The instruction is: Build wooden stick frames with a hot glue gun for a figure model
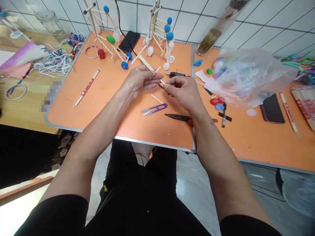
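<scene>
My left hand [144, 78] is closed around pale wooden chopsticks [145, 62], which point up and away past the fingers. A short stick crosses them near the thumb. Between thumb and fingertips, my right hand [180, 88] pinches a short piece of wooden stick [162, 82], close to the left fingertips. On the orange table [128, 127] below the hands lie purple thread snips [155, 109] and a loose stick piece [157, 98]. A dark pointed tool [177, 117] lies partly under my right wrist. Just beyond the right hand is a black pen-like tool [176, 74].
Two stick frames with coloured balls, one left [110, 40] and one right [159, 36], stand at the back. A black phone [129, 41] lies between them. Wrapped chopsticks [87, 87] lie left; a clear plastic bag [253, 73] and another phone [272, 108] are right.
</scene>
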Tool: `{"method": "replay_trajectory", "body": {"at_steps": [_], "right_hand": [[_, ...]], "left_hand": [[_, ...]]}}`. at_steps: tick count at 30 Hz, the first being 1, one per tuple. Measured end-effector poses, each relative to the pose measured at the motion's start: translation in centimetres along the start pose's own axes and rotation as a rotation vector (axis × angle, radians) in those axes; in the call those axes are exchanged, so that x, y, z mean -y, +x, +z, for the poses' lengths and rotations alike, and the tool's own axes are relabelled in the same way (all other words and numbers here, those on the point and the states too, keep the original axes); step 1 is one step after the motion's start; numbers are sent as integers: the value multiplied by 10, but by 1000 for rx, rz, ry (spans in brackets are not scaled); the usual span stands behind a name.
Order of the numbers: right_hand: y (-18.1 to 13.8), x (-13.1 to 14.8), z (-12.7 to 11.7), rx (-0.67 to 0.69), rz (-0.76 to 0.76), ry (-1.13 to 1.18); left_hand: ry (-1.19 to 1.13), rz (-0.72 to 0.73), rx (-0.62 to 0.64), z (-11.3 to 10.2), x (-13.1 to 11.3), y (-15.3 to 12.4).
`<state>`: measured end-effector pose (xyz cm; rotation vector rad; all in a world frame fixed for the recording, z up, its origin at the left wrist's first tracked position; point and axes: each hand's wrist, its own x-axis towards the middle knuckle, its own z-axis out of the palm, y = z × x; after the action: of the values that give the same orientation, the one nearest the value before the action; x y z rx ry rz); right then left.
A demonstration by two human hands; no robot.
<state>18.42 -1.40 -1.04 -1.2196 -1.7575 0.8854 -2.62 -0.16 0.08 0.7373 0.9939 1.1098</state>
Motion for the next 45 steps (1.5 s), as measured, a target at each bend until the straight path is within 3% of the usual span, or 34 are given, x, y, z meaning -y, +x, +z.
{"method": "replay_trajectory", "body": {"at_steps": [5, 12, 19, 36, 45], "right_hand": [[2, -6, 5, -84, -116, -117], [1, 0, 2, -230, -222, -230], [2, -1, 8, -291, -304, -351], [-1, -4, 12, -291, -327, -384], [-3, 0, 14, -304, -308, -377]], "left_hand": [[-104, -21, -47, -1, 2, 2], [-49, 35, -2, 3, 4, -2], [-31, 27, 30, 10, 3, -8], [7, 10, -41, 13, 5, -8], [-28, 5, -18, 13, 6, -8]]}}
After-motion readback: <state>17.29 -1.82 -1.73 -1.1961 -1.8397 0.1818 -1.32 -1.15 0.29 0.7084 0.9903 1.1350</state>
